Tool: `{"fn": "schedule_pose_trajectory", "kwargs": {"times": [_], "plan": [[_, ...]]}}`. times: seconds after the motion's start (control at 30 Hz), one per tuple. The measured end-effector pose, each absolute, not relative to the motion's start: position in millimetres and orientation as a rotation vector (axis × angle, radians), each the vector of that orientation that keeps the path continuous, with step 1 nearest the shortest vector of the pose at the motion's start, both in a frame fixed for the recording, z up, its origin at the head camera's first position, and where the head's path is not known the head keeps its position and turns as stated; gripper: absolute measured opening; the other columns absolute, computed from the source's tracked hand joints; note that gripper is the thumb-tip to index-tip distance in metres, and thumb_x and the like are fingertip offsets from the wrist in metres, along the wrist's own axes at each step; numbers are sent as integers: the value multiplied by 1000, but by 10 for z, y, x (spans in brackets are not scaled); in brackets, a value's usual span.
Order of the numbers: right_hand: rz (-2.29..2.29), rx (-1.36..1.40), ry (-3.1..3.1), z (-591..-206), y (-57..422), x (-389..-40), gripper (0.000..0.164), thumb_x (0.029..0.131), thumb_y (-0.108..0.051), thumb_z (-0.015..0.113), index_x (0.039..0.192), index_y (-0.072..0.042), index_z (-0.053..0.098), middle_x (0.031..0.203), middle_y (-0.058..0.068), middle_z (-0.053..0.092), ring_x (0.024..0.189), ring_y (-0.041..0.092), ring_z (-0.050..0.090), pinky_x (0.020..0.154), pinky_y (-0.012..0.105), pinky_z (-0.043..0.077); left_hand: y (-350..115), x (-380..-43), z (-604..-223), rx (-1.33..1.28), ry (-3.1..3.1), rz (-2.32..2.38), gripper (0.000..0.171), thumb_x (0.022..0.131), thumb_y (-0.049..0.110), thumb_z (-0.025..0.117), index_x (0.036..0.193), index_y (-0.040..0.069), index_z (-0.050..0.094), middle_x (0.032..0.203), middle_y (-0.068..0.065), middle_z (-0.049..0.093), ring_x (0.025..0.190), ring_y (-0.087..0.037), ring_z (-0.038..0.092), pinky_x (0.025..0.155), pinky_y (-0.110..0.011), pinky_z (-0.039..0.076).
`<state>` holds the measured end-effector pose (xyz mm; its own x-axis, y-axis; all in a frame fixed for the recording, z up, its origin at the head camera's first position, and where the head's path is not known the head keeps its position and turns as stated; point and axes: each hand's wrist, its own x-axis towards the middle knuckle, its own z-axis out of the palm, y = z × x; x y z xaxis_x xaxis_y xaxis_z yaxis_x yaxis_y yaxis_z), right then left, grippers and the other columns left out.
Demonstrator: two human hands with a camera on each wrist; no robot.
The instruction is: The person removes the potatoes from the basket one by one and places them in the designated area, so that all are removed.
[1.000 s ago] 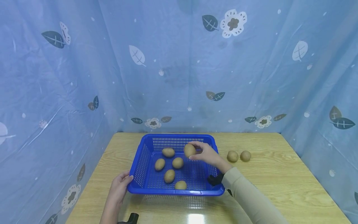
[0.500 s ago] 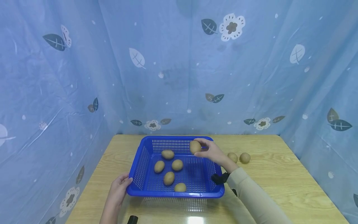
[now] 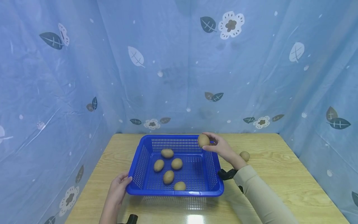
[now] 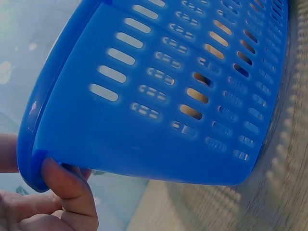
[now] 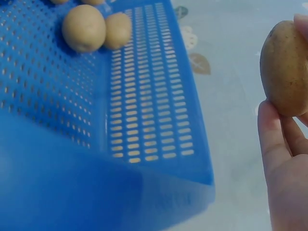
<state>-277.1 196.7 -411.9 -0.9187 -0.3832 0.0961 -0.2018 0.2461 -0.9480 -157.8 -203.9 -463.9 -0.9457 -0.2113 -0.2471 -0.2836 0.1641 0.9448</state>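
Observation:
A potato [image 3: 203, 141] is pinched between the thumb and fingers of my right hand [image 3: 222, 149], up at the far right corner of the blue plastic basket [image 3: 174, 193]. In the right wrist view that same potato [image 5: 284, 70] stands clear of the basket's rim. Several other potatoes [image 3: 176, 164] lie spread over the basket's floor. My left hand [image 3: 118, 188] grips the near left corner of the rim; the left wrist view shows its thumb [image 4: 67, 185] against the blue edge.
The basket rests on a wooden table [image 3: 279, 177]. One loose potato [image 3: 245, 156] lies on the table right of the basket, partly behind my right forearm. A blue patterned curtain [image 3: 173, 77] hangs behind and at both sides.
My right hand has moved right and up with the potato, from above the basket's inside to its far right corner. One loose potato is now hidden behind the right arm. My left hand stays put.

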Motion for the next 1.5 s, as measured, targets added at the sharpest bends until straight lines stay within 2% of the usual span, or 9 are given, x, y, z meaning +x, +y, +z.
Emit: {"fn": "schedule_pose_trajectory", "kwargs": {"times": [0.23,0.5,0.8,0.9,1.1,1.2,1.4,1.5], "plan": [[-1764,-532,2383,-4111,2085,-2765,67,87,-18,69,144,-5,36,141,21,44,128,39,43,103,50,42,-2043,-1585,-4654,-478,2346,1962,42,99,14,44,133,-10,40,121,-23,58,98,-13,63,81,-20,54],[-1784,-513,2421,-4128,2243,-2750,66,88,-16,67,144,-1,35,141,23,42,128,40,42,101,47,45,-2044,-1584,-4656,-474,2340,1970,41,99,14,44,132,-11,39,120,-23,58,98,-14,62,79,-19,54],[-1749,-434,2475,-4194,2453,-2722,68,89,-24,67,146,-8,34,143,19,42,132,37,39,106,54,38,-2040,-1580,-4654,-494,2349,1948,42,99,16,44,132,-10,40,122,-23,57,99,-13,62,82,-21,54],[-1754,-423,2501,-4209,2516,-2719,68,89,-24,66,146,-6,33,141,20,43,129,35,40,105,48,39,-2038,-1579,-4654,-504,2355,1932,42,99,16,44,133,-9,40,124,-23,57,101,-14,62,84,-23,54],[-1784,-392,2518,-4228,2633,-2721,68,90,-21,65,146,-4,32,140,21,43,123,26,43,94,17,42,-2036,-1595,-4640,-485,2347,1968,41,99,14,44,132,-11,40,122,-25,57,99,-14,62,81,-21,54],[-1802,-343,2504,-4235,2699,-2708,69,90,-23,65,147,-5,30,140,21,42,123,25,44,89,14,43,-2034,-1601,-4636,-479,2353,1973,41,99,13,44,131,-12,41,118,-23,59,95,-12,62,78,-18,54],[-1774,-275,2519,-4299,2842,-2687,71,91,-27,64,149,-8,27,145,18,37,128,28,40,95,26,43,-2029,-1588,-4637,-480,2362,1965,40,99,13,44,130,-12,41,119,-24,58,97,-15,62,80,-21,55],[-1776,-258,2519,-4350,2893,-2689,72,91,-27,63,149,-7,25,148,19,34,133,35,35,99,33,41,-2029,-1582,-4635,-486,2357,1966,41,99,13,43,131,-12,40,120,-24,57,97,-14,62,81,-22,55]]}}
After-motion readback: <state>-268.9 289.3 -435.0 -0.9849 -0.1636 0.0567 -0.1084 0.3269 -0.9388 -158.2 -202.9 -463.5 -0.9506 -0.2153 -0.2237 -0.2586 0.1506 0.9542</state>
